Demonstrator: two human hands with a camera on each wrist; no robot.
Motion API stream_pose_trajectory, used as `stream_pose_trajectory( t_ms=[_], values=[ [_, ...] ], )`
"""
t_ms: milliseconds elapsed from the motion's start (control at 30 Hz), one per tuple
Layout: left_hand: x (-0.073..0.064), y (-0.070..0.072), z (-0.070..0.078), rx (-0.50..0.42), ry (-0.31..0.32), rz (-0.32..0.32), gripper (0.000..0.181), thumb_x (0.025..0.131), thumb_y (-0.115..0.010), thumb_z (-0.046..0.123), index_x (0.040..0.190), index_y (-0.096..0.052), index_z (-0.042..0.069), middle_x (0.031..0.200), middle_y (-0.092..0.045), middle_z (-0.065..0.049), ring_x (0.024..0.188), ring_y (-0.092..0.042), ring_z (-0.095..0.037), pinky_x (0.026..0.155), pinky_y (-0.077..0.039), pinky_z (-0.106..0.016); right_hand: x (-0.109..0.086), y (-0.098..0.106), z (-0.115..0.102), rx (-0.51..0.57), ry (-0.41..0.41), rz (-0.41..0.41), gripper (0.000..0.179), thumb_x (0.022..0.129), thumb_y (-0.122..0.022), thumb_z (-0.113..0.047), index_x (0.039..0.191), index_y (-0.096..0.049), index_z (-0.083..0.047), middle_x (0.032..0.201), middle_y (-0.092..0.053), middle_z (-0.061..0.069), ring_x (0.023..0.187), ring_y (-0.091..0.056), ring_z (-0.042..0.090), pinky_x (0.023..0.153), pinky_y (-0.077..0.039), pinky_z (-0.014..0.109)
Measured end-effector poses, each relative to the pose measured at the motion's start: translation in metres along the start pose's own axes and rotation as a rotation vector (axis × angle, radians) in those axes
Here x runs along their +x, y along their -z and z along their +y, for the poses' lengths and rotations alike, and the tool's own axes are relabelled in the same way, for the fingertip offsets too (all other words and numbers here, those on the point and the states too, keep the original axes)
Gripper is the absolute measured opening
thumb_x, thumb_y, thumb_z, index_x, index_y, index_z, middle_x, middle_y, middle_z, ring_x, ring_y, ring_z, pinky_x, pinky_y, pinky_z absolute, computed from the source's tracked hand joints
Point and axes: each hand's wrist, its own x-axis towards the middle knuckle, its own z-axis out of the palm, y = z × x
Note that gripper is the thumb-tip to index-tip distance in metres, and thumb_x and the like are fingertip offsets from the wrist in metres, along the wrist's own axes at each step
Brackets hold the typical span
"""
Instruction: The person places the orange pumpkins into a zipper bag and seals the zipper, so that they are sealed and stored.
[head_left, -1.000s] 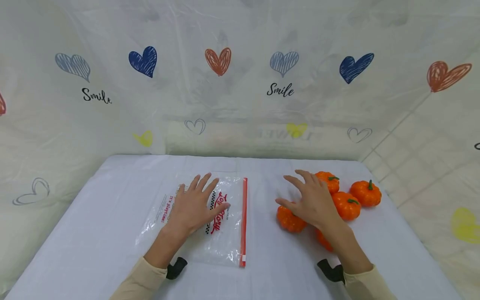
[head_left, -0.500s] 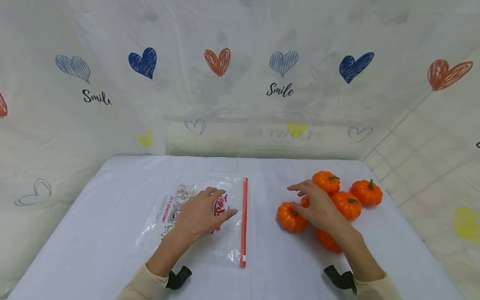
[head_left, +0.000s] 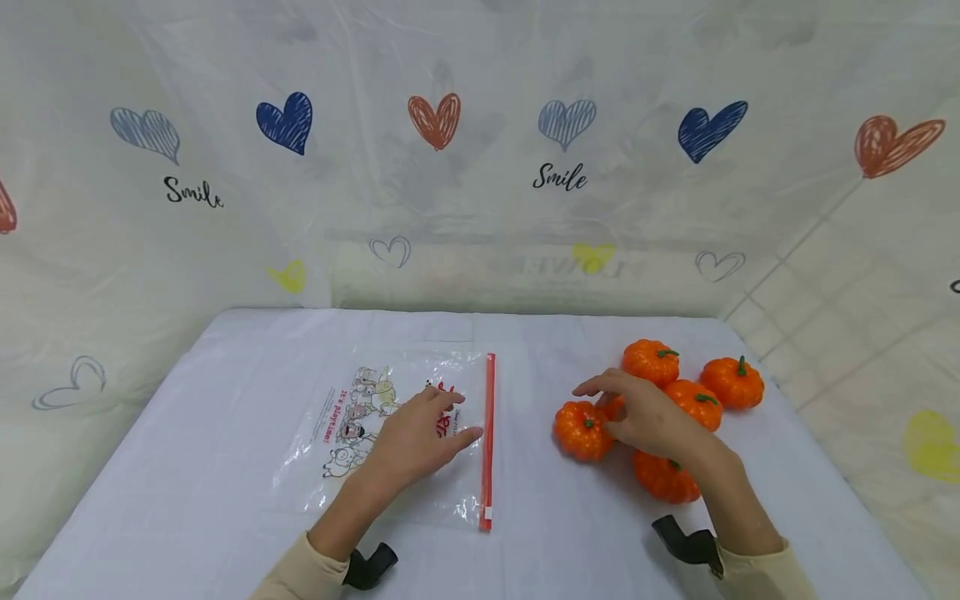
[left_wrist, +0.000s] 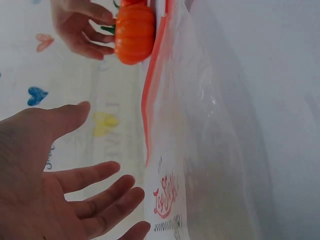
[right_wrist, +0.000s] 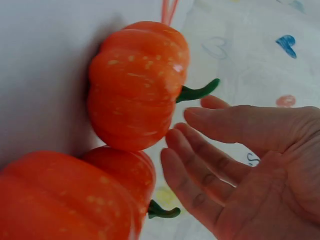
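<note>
My left hand [head_left: 422, 437] hovers over a clear zip bag [head_left: 461, 496] that lies flat, with a red slider strip along its right side. Nothing is between its loosely spread fingers, and the left wrist view shows them just off the bag's printed face. On the right, my right hand [head_left: 660, 421] hangs above a group of small orange pumpkins. Its thumb and bent fingers are beside the leftmost pumpkin [head_left: 581, 432] without gripping it. In the right wrist view the fingertips [right_wrist: 175, 140] are close to that pumpkin [right_wrist: 137, 85] and its green stem; contact cannot be told.
Other pumpkins stand behind and right of the right hand, such as the back one [head_left: 649, 362], the far right one [head_left: 732, 384] and the front one [head_left: 666, 479]. A white cloth covers the table [head_left: 187, 450]. A sheet printed with hearts hangs behind.
Both hands have come lower and their fingers have drawn in. The left has shifted right over the bag; the right has moved slightly right and down beside the leftmost pumpkin. Bag and pumpkins stay put.
</note>
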Motion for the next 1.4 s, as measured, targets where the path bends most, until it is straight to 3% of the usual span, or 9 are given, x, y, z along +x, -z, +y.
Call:
stream_pose_trajectory(
  t_ms=[200, 300, 467, 933, 1167, 1400],
  values=[
    [-0.001, -0.008, 0.002, -0.065, 0.02, -0.015, 0.058, 0.087, -0.079, 0.046, 0.135, -0.068, 0.017, 0.139, -0.065, -0.011, 0.126, -0.063, -0.031, 0.099, -0.058, -0.053, 0.0, 0.004, -0.005, -0.013, -0.03, -0.083, 0.052, 0.083, -0.077, 0.002, 0.131, -0.069, -0.018, 0.122, -0.066, 0.005, 0.112, -0.06, 0.026, 0.083, -0.059, 0.031],
    [-0.003, -0.011, 0.002, -0.085, 0.01, -0.019, 0.057, 0.086, -0.081, 0.043, 0.134, -0.068, 0.015, 0.136, -0.066, -0.01, 0.121, -0.064, -0.028, 0.096, -0.059, -0.049, 0.002, 0.003, -0.006, -0.024, -0.043, -0.099, 0.053, 0.083, -0.079, -0.001, 0.132, -0.069, -0.018, 0.124, -0.065, 0.004, 0.116, -0.059, 0.027, 0.092, -0.06, 0.042],
    [-0.004, -0.014, 0.002, -0.125, -0.008, -0.04, 0.056, 0.086, -0.083, 0.039, 0.133, -0.069, 0.014, 0.128, -0.068, -0.009, 0.114, -0.064, -0.025, 0.093, -0.06, -0.044, 0.003, 0.0, -0.006, -0.024, -0.066, -0.105, 0.056, 0.082, -0.083, -0.004, 0.133, -0.068, -0.018, 0.127, -0.064, 0.005, 0.119, -0.059, 0.029, 0.097, -0.06, 0.049],
    [-0.001, -0.031, -0.002, -0.194, -0.066, -0.082, 0.059, 0.082, -0.087, 0.032, 0.133, -0.067, 0.009, 0.115, -0.069, -0.007, 0.104, -0.062, -0.02, 0.087, -0.055, -0.036, 0.003, -0.008, -0.003, -0.007, -0.073, -0.064, 0.053, 0.083, -0.087, -0.016, 0.133, -0.068, -0.015, 0.123, -0.067, 0.007, 0.112, -0.062, 0.027, 0.096, -0.058, 0.048],
    [-0.001, -0.042, 0.001, -0.176, -0.032, -0.065, 0.057, 0.081, -0.088, 0.036, 0.13, -0.07, 0.015, 0.105, -0.067, 0.0, 0.096, -0.058, -0.014, 0.079, -0.052, -0.027, 0.003, -0.01, -0.006, -0.009, -0.1, -0.087, 0.055, 0.081, -0.088, -0.017, 0.132, -0.068, -0.014, 0.125, -0.069, 0.007, 0.115, -0.063, 0.028, 0.099, -0.057, 0.052],
    [-0.002, -0.046, 0.002, -0.162, -0.041, -0.014, 0.052, 0.081, -0.087, 0.029, 0.127, -0.07, 0.012, 0.096, -0.066, 0.001, 0.086, -0.055, -0.012, 0.071, -0.047, -0.022, 0.003, -0.011, -0.009, -0.018, -0.111, -0.082, 0.059, 0.079, -0.089, -0.015, 0.134, -0.067, -0.014, 0.126, -0.07, 0.007, 0.114, -0.063, 0.027, 0.099, -0.057, 0.053]
  ],
)
